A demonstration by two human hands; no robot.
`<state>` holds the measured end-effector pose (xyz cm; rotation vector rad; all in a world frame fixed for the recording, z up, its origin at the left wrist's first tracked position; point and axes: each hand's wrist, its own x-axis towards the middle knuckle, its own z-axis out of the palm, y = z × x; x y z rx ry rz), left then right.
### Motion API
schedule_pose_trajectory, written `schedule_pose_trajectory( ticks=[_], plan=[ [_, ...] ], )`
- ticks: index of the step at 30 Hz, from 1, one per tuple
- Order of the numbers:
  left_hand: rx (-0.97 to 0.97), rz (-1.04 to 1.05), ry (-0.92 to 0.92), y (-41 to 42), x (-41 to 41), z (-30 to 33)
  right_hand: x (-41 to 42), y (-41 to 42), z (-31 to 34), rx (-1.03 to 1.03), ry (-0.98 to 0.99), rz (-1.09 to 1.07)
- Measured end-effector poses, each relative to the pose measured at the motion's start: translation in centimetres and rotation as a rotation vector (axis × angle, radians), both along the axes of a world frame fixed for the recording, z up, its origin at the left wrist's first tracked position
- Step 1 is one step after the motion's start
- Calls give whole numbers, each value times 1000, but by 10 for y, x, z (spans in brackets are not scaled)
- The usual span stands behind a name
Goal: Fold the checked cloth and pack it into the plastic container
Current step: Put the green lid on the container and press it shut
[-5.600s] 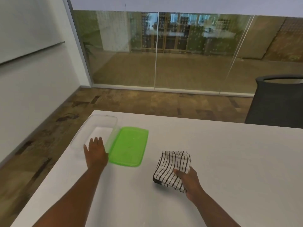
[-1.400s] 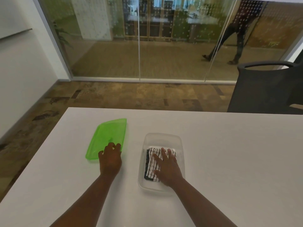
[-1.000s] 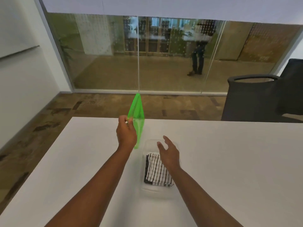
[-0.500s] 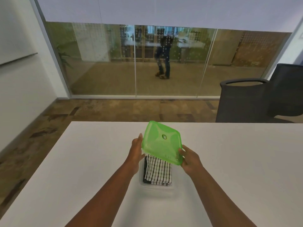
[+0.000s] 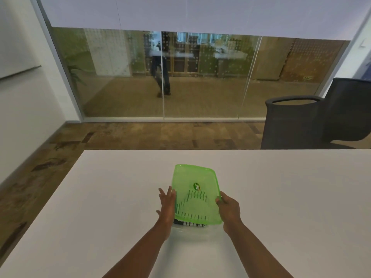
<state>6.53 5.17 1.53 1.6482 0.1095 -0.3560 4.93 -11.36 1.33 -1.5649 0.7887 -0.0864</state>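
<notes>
The green translucent lid (image 5: 195,194) lies over the clear plastic container (image 5: 188,230), whose near end still shows under it. The folded black-and-white checked cloth (image 5: 190,223) sits inside the container, visible through the lid and at its near edge. My right hand (image 5: 227,210) grips the lid's right edge. My left hand (image 5: 167,203) rests against the lid's left side with its fingers spread. The lid's near edge looks slightly raised above the container.
The container sits mid-table on a white table (image 5: 281,197). Two dark office chairs (image 5: 297,121) stand at the far right edge. A glass wall (image 5: 180,77) runs beyond, with a person walking behind it. A white wall is at left.
The lid, held tilted above the container half a second ago, has come down flat over it. My left hand's fingers have opened along the lid's left edge.
</notes>
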Motion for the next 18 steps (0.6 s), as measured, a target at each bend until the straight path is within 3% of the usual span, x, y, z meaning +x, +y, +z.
schedule_pose_trajectory(
  ticks=[8,18],
  plan=[
    [3,4,45,7,-8,-18,-15,15,-12,-168,23,21],
    [-128,-13,114,13,-6,-32,-16,17,-14,-264,57,75]
  ],
)
